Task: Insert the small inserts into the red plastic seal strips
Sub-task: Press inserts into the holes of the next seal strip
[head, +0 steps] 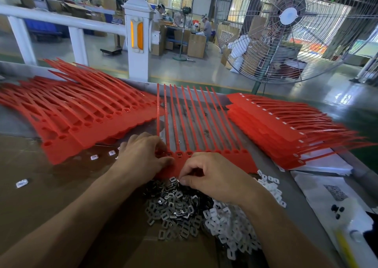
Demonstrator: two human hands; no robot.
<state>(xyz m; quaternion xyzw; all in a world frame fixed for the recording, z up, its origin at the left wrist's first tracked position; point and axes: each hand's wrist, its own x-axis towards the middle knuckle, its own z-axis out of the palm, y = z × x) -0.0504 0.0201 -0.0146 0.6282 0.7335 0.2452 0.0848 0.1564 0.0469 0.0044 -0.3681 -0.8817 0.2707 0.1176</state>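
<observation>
A red comb of joined seal strips (206, 124) lies flat in front of me, its tails pointing away and its row of sockets near my hands. My left hand (143, 155) grips the comb's left end, thumb on the flat tag. My right hand (208, 175) pinches a small metal insert between thumb and forefinger at the comb's near edge. Just below lies a heap of dark metal inserts (176, 208), and beside it a heap of white plastic inserts (231, 226).
A large stack of red strip combs (77, 116) lies at the left, another stack (286, 132) at the right. Loose white inserts (21, 182) dot the brown cardboard. White papers (327, 188) lie at the right. A big floor fan (290, 28) stands beyond the table.
</observation>
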